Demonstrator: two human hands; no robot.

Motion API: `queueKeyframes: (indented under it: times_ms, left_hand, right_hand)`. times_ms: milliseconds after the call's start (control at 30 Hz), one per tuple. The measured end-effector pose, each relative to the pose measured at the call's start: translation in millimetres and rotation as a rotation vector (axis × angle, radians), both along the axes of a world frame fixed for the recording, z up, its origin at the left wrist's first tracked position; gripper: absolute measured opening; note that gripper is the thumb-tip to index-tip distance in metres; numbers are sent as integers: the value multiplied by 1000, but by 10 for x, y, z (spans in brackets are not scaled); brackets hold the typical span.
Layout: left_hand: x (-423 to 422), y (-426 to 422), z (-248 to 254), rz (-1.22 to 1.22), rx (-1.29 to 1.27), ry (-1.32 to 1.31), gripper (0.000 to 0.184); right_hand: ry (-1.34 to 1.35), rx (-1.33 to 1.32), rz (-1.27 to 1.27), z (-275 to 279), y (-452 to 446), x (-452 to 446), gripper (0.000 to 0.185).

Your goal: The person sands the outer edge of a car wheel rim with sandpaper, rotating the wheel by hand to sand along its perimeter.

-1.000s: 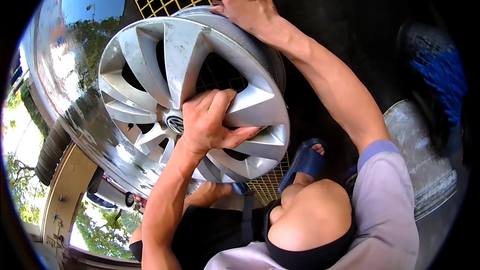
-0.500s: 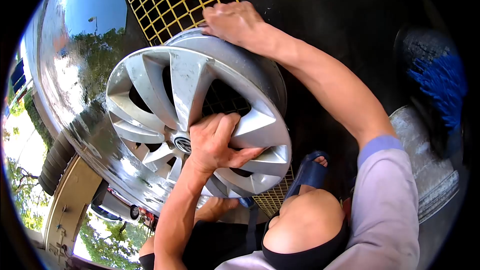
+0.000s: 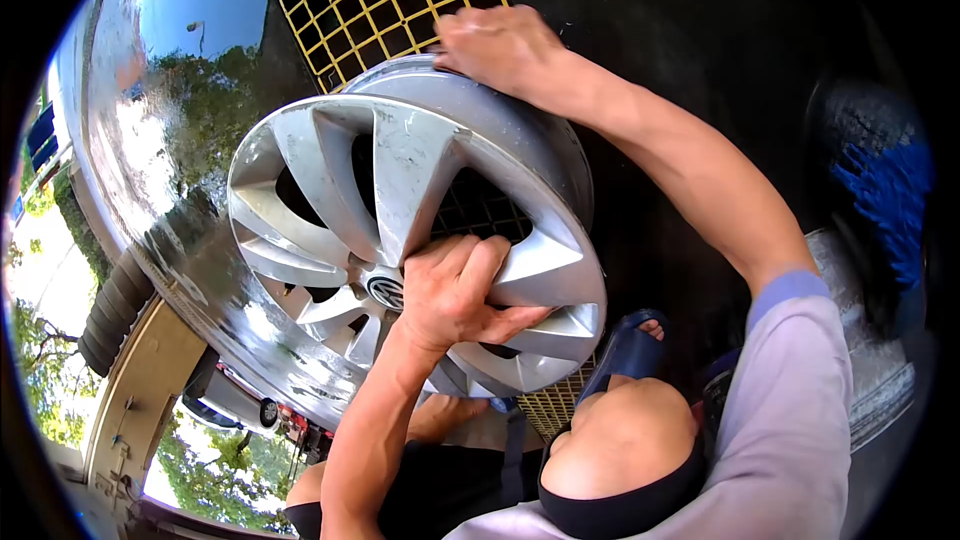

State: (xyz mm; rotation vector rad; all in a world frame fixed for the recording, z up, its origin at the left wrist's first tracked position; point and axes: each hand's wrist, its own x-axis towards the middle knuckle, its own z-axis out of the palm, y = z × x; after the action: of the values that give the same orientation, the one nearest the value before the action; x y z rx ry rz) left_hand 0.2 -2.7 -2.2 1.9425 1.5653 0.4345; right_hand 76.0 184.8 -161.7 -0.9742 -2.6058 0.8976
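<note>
A silver alloy wheel rim [image 3: 408,165], with no tyre on it, stands tilted before me in the head view. Its spokes are scuffed and a round logo cap sits at the hub. My left hand [image 3: 455,285] is closed around a spoke near the hub, fingers through the opening and thumb across the neighbouring spoke. At the far side, my right hand [image 3: 505,52] is curled against the back edge of the rim's barrel. Its fingertips are blurred and turned away, so whatever they may hold is hidden.
Yellow grating [image 3: 385,0] lies in the floor beyond the wheel. A glossy, reflective car panel [image 3: 190,150] runs along the left. A blue shaggy mop head [image 3: 885,195] and a worn grey container [image 3: 865,340] are at right. My knee [image 3: 620,440] and sandalled foot [image 3: 632,345] are close below.
The whole view has shifted, so wheel, hands and surroundings appear slightly further right. My left hand keeps the same hold, and my right hand stays at the rim's back edge.
</note>
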Motion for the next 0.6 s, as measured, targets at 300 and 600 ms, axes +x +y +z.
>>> queueKeyframes:
  times_ms: [300,600]
  left_hand:
    - [-9,0,-3,-27,2,9,53]
    - [44,12,40,-27,8,23,55]
  right_hand:
    - [-78,-6,112,122,146,-760,23]
    - [-90,-162,-472,241,-1132,1183,29]
